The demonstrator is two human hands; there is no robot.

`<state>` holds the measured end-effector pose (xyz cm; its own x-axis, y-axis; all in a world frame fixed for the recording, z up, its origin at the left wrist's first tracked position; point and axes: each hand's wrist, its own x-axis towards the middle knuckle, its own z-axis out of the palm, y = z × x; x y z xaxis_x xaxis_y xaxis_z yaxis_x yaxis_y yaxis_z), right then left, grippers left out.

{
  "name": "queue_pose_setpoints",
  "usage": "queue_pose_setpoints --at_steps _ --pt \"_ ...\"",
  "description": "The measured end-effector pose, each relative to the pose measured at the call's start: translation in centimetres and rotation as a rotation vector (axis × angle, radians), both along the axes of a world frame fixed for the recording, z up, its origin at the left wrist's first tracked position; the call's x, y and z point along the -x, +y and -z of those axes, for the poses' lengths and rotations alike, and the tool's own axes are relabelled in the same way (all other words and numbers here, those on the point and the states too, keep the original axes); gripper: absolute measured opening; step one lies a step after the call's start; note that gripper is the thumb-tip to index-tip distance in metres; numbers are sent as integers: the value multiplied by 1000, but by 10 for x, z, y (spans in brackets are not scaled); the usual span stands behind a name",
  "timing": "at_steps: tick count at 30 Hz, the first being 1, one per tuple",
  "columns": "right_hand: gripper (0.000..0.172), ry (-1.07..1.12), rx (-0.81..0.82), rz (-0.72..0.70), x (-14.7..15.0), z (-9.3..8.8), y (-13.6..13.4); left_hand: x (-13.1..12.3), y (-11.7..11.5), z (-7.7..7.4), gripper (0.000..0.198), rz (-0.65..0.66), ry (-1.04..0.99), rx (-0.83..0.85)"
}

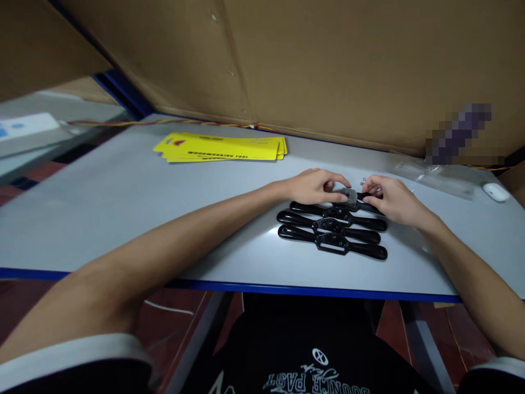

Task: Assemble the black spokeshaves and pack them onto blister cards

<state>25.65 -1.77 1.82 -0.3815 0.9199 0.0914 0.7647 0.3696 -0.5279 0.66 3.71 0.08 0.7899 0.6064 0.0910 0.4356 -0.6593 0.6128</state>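
Three black two-handled tools lie in a stack of rows on the grey table: the nearest tool (pixel 333 242), one behind it (pixel 328 224) and another (pixel 340 213) farther back. Behind them is a fourth black tool (pixel 371 206), partly covered by my hands. My left hand (pixel 318 187) has its thumb and forefinger around a small greyish, see-through piece (pixel 350 197) at that tool's middle. My right hand (pixel 385 198) closes its thumb and fingers on the tool's right handle. Small metal bits (pixel 363 181) show between the hands.
Yellow printed cards (pixel 221 148) lie fanned at the back left of the table (pixel 123 219). Clear plastic bags (pixel 435 178) and a white rounded case (pixel 496 191) are at the right. A cardboard wall (pixel 328 65) stands behind.
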Motion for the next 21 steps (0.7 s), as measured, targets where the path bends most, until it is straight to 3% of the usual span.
queue_pose_setpoints --at_steps 4,9,14,21 --pt "13 -27 -33 -22 0 0 -1 0 1 2 51 -8 -13 13" --pt "19 -11 -211 30 4 -1 -6 -1 3 7 47 -22 2 -21" --pt "12 82 -363 33 11 0 -14 -2 3 8 48 -39 6 -42" --pt "13 76 -409 7 18 0 -23 -4 1 8 46 -54 12 -66"
